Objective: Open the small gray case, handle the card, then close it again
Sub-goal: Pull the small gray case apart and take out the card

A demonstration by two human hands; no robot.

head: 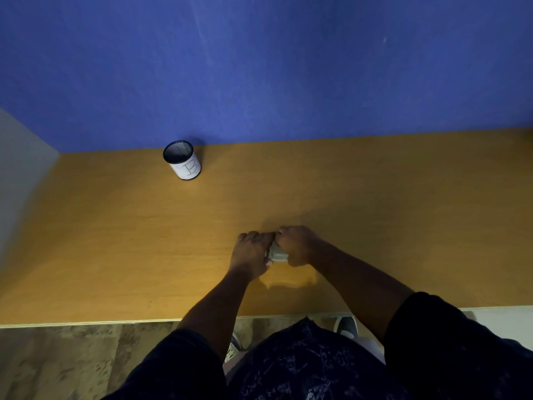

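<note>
small gray case [278, 252] sits pinched between my two hands just above the orange worktop [115, 241] — left hand [250, 252] and right hand [297, 245] each in a closed grip on it. i can't tell whether its lid is open; a mesh pen cup [182, 160] stands well apart by the blue wall [259, 67].

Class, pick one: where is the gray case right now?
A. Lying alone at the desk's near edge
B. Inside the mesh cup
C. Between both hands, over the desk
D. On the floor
C: the left hand and right hand both grip the gray case over the desk.
</note>
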